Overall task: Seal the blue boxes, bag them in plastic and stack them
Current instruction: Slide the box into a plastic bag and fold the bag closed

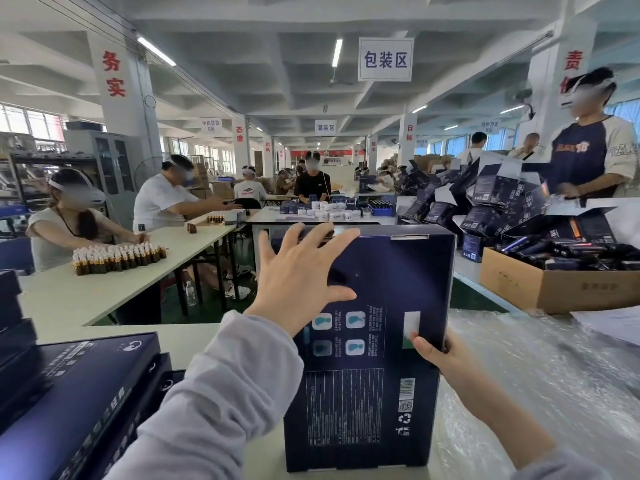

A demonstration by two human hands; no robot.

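Head view: left hand (298, 271) fingers (330, 243) spread on upright blue box (374, 375); right hand (437, 356) fingers grasp its edge.

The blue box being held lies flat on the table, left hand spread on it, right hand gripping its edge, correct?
No: the head view shows the blue box standing upright, not flat. The left hand is spread on it and the right hand grips its edge.

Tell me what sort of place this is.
Likely a factory packing hall: rows of small brown bottles on a long table, a carton heaped with dark boxes, and a sign hanging from the ceiling.
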